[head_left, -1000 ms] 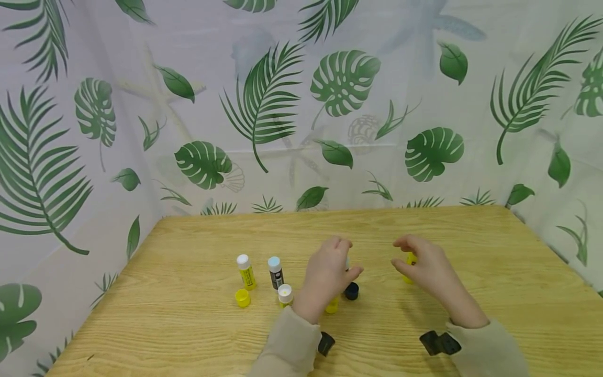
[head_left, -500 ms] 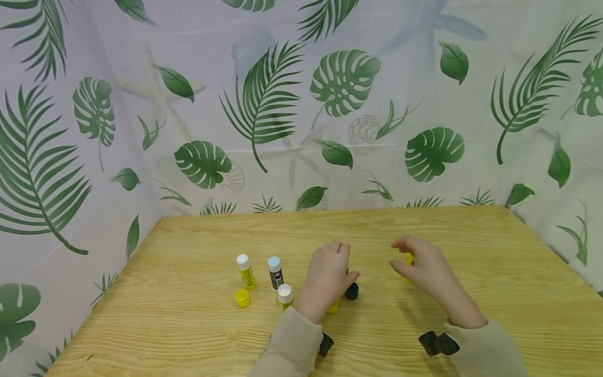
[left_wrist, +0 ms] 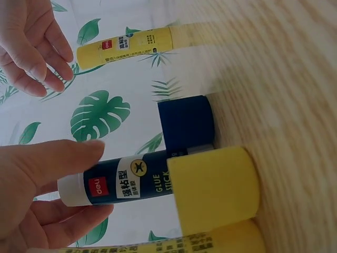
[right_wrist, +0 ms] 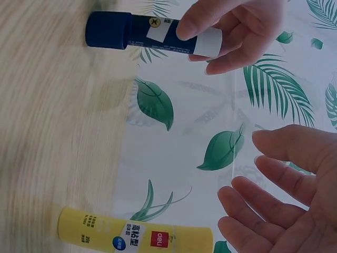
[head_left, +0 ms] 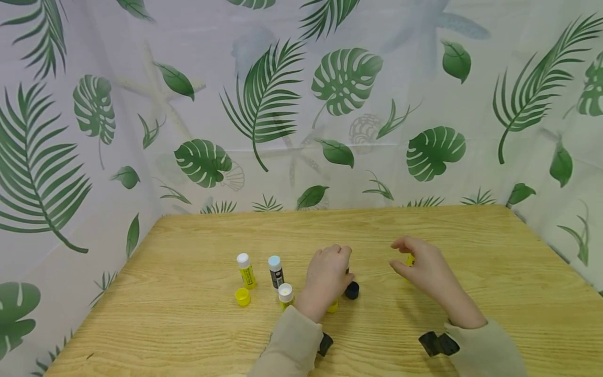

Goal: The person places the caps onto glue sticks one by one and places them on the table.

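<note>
My left hand [head_left: 327, 275] pinches a dark blue glue stick [left_wrist: 131, 182] near its white end, thumb on one side and fingers on the other. The stick stands upright on the table; in the head view the hand hides most of it. A dark blue cap [head_left: 352, 290] sits close beside it on the table. To the right, my right hand [head_left: 419, 264] is held with thumb and fingers apart, holding nothing. Just beyond that hand stands a yellow glue stick [right_wrist: 137, 232], partly covered by it in the head view.
Left of the hands stand a yellow glue stick with a white top [head_left: 247, 275], a dark one with a pale blue top [head_left: 276, 272] and another white-topped yellow one [head_left: 285, 296]. A yellow cap [head_left: 242, 297] lies before them. Another yellow cap [left_wrist: 216, 190] is beside the left hand.
My left hand has lowered slightly, and its thumb has drawn in toward the fingers on the dark blue glue stick. The right hand has barely moved.
</note>
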`<state>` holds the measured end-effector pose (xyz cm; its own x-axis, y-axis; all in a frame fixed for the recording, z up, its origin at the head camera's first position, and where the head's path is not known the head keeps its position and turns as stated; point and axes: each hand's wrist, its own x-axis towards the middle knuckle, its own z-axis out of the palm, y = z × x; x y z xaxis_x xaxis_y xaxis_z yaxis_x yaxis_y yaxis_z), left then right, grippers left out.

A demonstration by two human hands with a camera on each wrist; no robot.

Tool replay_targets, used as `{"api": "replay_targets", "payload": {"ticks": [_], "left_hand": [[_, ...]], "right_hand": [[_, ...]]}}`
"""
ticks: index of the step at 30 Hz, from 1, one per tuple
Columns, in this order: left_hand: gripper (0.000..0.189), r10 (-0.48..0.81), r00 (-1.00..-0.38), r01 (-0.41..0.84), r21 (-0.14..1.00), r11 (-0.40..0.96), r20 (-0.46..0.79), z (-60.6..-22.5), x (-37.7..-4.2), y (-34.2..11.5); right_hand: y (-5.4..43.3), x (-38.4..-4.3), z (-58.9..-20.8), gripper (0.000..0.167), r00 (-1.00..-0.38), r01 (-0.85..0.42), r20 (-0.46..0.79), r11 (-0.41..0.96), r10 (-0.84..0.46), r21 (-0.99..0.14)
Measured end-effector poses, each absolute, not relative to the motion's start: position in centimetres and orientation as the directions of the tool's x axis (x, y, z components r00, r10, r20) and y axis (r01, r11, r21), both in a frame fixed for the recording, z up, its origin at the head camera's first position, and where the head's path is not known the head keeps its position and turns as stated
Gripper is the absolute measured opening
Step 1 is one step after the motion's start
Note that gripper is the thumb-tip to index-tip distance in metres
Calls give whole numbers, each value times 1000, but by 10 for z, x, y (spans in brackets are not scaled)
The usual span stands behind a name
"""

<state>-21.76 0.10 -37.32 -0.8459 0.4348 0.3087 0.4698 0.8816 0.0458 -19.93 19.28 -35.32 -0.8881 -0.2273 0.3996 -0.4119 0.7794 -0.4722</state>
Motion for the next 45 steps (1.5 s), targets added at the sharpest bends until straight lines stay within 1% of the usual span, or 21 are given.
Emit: {"api": "replay_targets", "payload": {"ticks": [5, 8, 11, 19, 33, 45], "left_hand": [[26, 443, -833, 480, 34, 877, 332, -374, -219, 1], [23, 446, -828, 483, 28, 875, 340, -375, -219, 0], [25, 443, -833, 481, 40, 876, 331, -375, -220, 0], [37, 434, -849, 478, 91, 873, 301, -373, -220, -2], [38, 442, -856, 483, 112, 868, 267, -370, -219, -3], [40, 419, -850, 477, 130, 870, 318, -367, -217, -3]], "right_hand": [[193, -200, -354, 27, -888, -413, 398, 780, -230, -470], [193, -201, -355, 27, -887, -415, 399, 780, -233, -468], [192, -201, -355, 27, -885, -420, 402, 779, -236, -465], [191, -201, -355, 27, -889, -415, 390, 779, -238, -470], [188, -201, -358, 26, -885, -422, 402, 774, -237, -472], [186, -200, -358, 27, -889, -418, 395, 767, -233, -488]]}}
